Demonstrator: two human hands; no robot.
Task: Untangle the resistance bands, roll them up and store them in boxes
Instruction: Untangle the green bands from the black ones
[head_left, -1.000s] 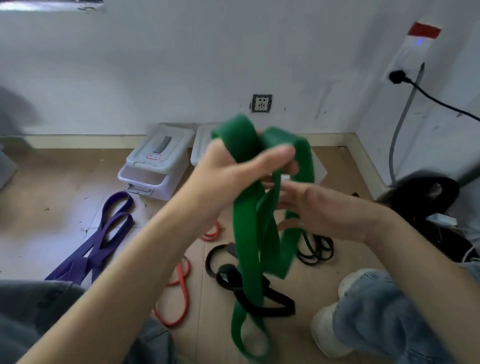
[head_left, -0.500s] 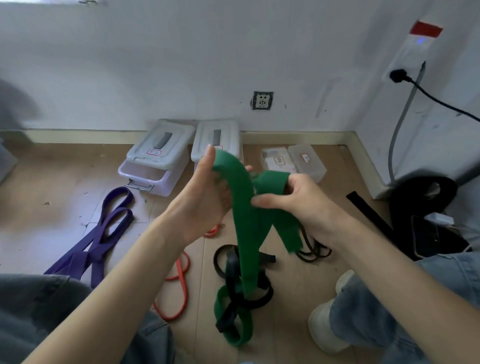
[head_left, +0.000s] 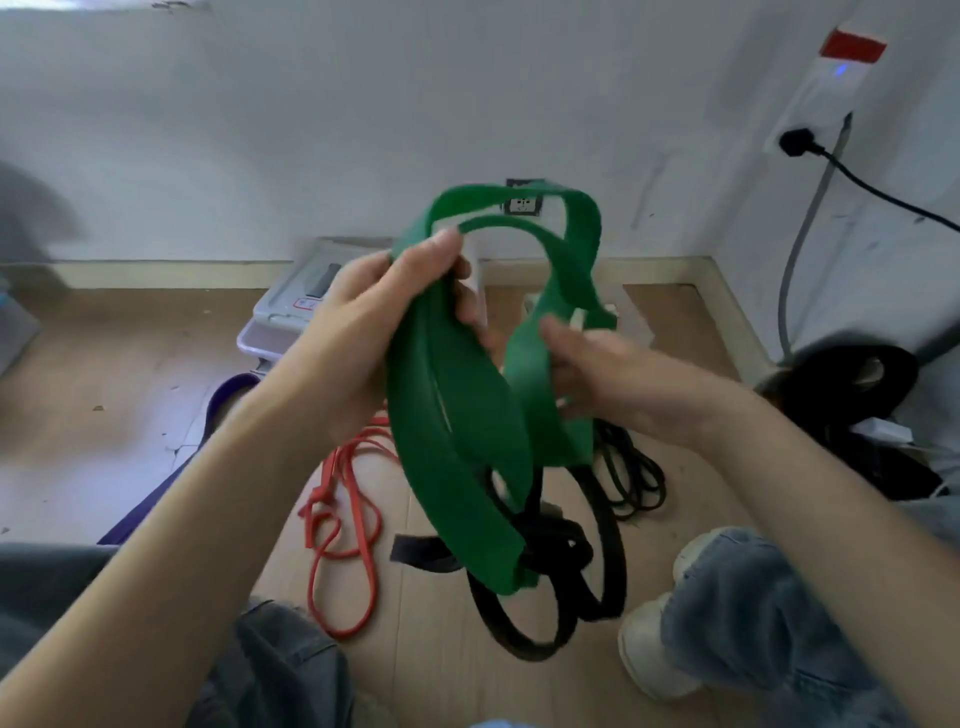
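green band now lifted higher; lidded box behind left hand.

Soft, even daylight fills my view, bright on the white wall with a grey shadow at its left edge. My right hand smears with motion blur, as does the green band near it. The wide lens bends the skirting board and stretches the corners.

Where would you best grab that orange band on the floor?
Probably the long loop of the orange band nearest the person's knees, taken from above: it lies flat and apart from the black bands. The knotted middle looks tangled, so I would avoid it.
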